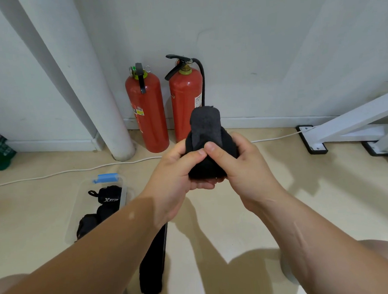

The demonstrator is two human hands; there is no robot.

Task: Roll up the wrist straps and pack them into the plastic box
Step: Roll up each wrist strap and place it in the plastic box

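I hold a black wrist strap [207,132], mostly rolled, in the air at the middle of the view. Its loose end sticks up above the roll. My left hand [179,177] grips the roll from the left with the thumb on its front. My right hand [239,169] grips it from the right, thumb beside the left thumb. The clear plastic box [79,197] with a blue latch lies on the floor at the lower left, with several rolled black straps [108,195] inside. Another unrolled black strap [153,268] lies flat on the floor under my left forearm.
Two red fire extinguishers [148,111] stand against the white wall ahead. A white pipe [106,120] rises to their left. A white cable [66,171] runs along the beige floor. A white frame leg [344,125] with black feet stands at the right. My knees show at the bottom corners.
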